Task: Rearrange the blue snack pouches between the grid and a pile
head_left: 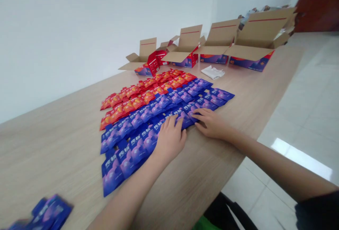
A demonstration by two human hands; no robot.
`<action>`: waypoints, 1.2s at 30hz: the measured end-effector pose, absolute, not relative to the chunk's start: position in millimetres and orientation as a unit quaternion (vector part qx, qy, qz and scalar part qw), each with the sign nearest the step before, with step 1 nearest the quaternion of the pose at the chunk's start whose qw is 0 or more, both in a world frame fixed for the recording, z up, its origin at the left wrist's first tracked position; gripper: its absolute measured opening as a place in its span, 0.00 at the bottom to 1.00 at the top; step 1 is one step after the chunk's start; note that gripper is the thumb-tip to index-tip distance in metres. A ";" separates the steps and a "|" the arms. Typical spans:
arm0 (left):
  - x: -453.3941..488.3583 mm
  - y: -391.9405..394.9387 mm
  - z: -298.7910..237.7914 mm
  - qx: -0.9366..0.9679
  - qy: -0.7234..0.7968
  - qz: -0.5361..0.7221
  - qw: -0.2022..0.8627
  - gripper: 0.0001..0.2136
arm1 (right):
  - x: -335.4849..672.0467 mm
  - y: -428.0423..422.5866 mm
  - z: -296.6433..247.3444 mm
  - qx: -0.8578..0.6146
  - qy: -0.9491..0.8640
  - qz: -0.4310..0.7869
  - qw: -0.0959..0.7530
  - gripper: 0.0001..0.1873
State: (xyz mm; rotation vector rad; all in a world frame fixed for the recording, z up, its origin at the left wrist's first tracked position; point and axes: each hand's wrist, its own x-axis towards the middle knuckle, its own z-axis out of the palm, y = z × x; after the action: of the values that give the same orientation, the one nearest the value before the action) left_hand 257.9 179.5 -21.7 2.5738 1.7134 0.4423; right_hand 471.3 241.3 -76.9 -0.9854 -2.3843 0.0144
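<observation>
Rows of blue-purple sachets (137, 148) and red-orange sachets (148, 97) lie overlapping on the wooden table. My left hand (171, 136) rests on the nearest blue row, its fingers spread over the packets. Close by on the right, my right hand (208, 122) touches the same row with fingers stretched out and apart. Neither hand has a packet lifted. Part of the nearest row is hidden under my fingers.
Several open cardboard boxes (250, 62) with red and blue sides stand along the back. A white cloth (212, 72) lies before them. More blue sachets (53, 210) sit at the lower left. The table's edge runs along the right, above a tiled floor (299, 124).
</observation>
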 end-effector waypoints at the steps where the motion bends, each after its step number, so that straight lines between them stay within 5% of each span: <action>1: 247.1 171.1 -14.3 0.821 0.552 0.148 0.003 0.19 | 472.3 241.1 -77.5 -0.363 -0.888 -0.002 0.281 0.19; 9: 65.9 47.5 27.4 0.671 0.723 0.140 -0.092 0.18 | 459.4 221.9 -71.8 -0.309 -0.878 -0.005 0.365 0.13; 16: -73.5 -99.2 6.0 0.497 0.856 0.110 -0.093 0.26 | 331.8 140.8 -28.1 -0.094 -0.964 0.178 0.172 0.15; 22: -84.7 -142.2 -30.5 0.472 0.856 0.197 -0.080 0.24 | 166.7 86.1 4.0 0.085 -0.954 0.249 0.146 0.15; 27: -81.1 -140.2 -56.7 0.490 0.844 0.213 -0.046 0.24 | 50.3 47.3 -3.9 0.053 -0.962 0.216 0.161 0.18; 31: -77.4 -138.7 -64.0 0.503 0.841 0.184 -0.078 0.21 | 14.6 30.5 -23.4 0.016 -0.987 0.122 0.106 0.28; 36: -70.9 -140.1 -64.9 0.505 0.837 0.176 -0.116 0.21 | 15.6 24.2 -37.4 0.001 -0.985 0.091 0.144 0.21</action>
State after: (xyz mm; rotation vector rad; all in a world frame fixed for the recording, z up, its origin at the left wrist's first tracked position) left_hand -70.9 -140.1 -64.9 1.7155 2.8432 0.5988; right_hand 15.6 24.2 -37.4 0.0037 -2.8413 0.2618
